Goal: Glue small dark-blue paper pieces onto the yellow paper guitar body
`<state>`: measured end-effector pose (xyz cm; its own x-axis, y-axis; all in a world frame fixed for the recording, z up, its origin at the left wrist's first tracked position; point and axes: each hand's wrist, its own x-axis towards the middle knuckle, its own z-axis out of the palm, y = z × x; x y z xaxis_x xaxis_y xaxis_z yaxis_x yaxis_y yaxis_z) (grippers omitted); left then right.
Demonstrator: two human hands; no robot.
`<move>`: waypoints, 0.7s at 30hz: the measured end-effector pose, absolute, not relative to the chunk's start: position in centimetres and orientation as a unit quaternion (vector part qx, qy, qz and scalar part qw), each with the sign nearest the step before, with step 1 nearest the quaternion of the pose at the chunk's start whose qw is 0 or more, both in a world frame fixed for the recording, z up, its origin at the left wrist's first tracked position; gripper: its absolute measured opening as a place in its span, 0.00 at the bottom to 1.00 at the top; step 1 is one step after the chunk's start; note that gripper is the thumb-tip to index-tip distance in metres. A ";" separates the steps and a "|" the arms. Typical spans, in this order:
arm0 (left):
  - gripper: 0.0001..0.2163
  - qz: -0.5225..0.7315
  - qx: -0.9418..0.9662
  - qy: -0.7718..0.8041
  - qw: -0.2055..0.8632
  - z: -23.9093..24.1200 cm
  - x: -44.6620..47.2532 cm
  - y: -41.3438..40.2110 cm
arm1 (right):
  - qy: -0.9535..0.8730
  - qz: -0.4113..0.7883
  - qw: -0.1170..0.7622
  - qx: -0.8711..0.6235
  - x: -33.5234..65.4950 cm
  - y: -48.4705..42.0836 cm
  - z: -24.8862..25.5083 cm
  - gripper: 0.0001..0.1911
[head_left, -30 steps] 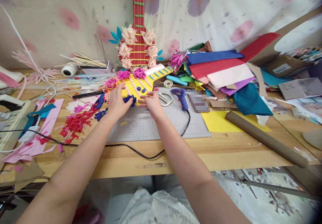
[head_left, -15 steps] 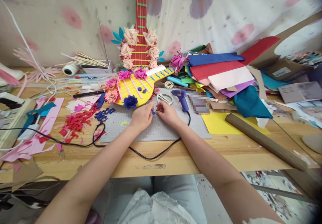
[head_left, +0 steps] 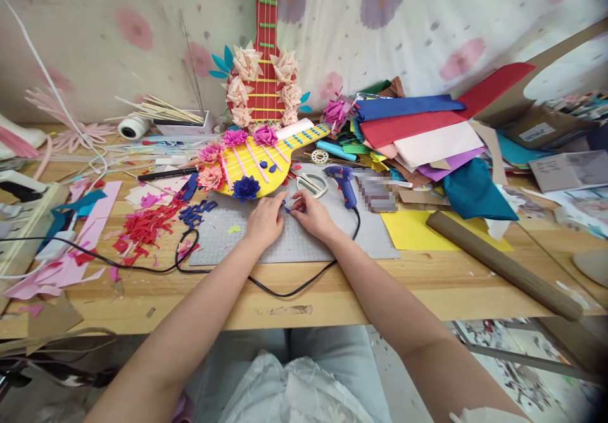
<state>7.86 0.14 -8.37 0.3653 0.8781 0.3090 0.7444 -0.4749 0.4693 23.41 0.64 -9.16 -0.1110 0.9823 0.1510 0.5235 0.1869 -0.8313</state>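
My left hand [head_left: 266, 220] and my right hand [head_left: 311, 213] meet above the grey cutting mat [head_left: 228, 246], fingers pinched around a small piece of dark blue paper [head_left: 286, 208]. Much of that piece is hidden by the fingertips. Just beyond them lies a yellow paper guitar [head_left: 270, 182] with pink strips, a dark blue paper flower [head_left: 246, 188] at its lower edge and pink flowers along its left side. Two small blue pieces sit on its face. White-handled scissors [head_left: 312, 185] rest behind my right hand, and a blue glue gun [head_left: 346, 185] lies to their right.
A black cord [head_left: 285, 295] loops across the table front. Red paper scraps [head_left: 149, 223] and blue scraps [head_left: 194, 214] lie left. A red guitar [head_left: 266, 87] with pale flowers stands behind. Stacked coloured sheets [head_left: 413, 128], a yellow sheet [head_left: 403, 233] and a brown roll [head_left: 503, 265] are right.
Both hands have shifted slightly left, still pinching the blue paper piece between them. The camera view has moved a little; the things on the table stay where they were.
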 end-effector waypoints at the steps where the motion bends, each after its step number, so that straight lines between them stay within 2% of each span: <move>1: 0.26 0.277 0.818 0.488 0.128 -8.4 7.9 0.1 | -0.663 0.337 0.382 -0.549 23.5 0.7 -9.3 0.15; 5: 0.25 0.319 0.827 0.438 0.150 -8.4 8.0 0.0 | -0.616 0.418 0.429 -0.512 24.0 1.0 -9.7 0.16; 9: 0.21 0.340 0.804 0.446 0.196 -8.7 8.2 0.1 | -0.602 0.446 0.432 -0.502 24.3 1.2 -9.8 0.16; 13: 0.19 0.371 0.753 0.481 0.253 -8.8 8.4 0.3 | -0.601 0.457 0.431 -0.493 24.4 1.0 -9.5 0.15; 17: 0.20 0.398 0.698 0.515 0.299 -8.7 8.6 0.3 | -0.632 0.440 0.427 -0.475 24.4 0.9 -9.5 0.18; 21: 0.21 0.417 0.664 0.517 0.344 -8.9 8.7 0.4 | -0.635 0.414 0.432 -0.488 24.3 0.9 -9.9 0.15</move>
